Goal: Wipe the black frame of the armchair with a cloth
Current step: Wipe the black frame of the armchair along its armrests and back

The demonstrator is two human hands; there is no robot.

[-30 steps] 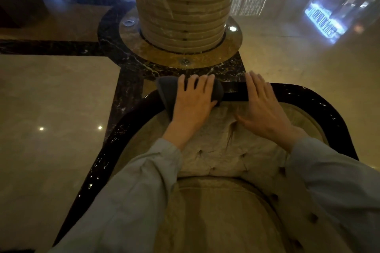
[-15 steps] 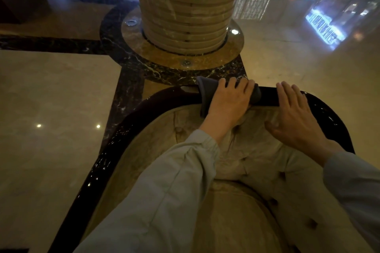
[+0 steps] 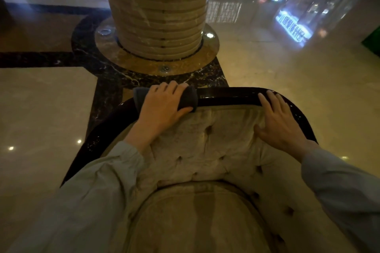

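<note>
- Seen from above in a marble-floored lobby: tufted beige armchair (image 3: 207, 150) at centre, its glossy black frame (image 3: 228, 96) curving across the top of the backrest and down both sides.
- At 11 o'clock on that rim, left hand (image 3: 164, 107) pressed palm-down over a folded dark grey cloth (image 3: 188, 98), fingers (image 3: 168, 87) curled over the far edge and thumb at the near side, clasping cloth to frame.
- At 2 o'clock, well apart from the cloth, right hand (image 3: 279, 123) spread flat and holding nothing, fingertips (image 3: 271, 96) touching the frame, palm resting on the upholstery, apparently steadying the chair.
- Bare, shiny stretch of top rail lying between the two hands; left sweep of the frame (image 3: 98, 137) running down toward 8 o'clock, right sweep largely hidden behind the right wrist and grey sleeve (image 3: 339, 181).
- Ribbed stone column (image 3: 160, 10) on its round base at 12 o'clock, just beyond the chair back.
- Judged mid-wipe along the top rail, with side runs likely left to do.
- Possible slips from here: cloth riding off the narrow rounded rail and rubbing the velvety backrest instead, through too loose a clasp; folded cloth bunching and skipping patches on the curve; smears from bare right fingertips on the polished rail; chair sliding on the slick floor under a hard push.
</note>
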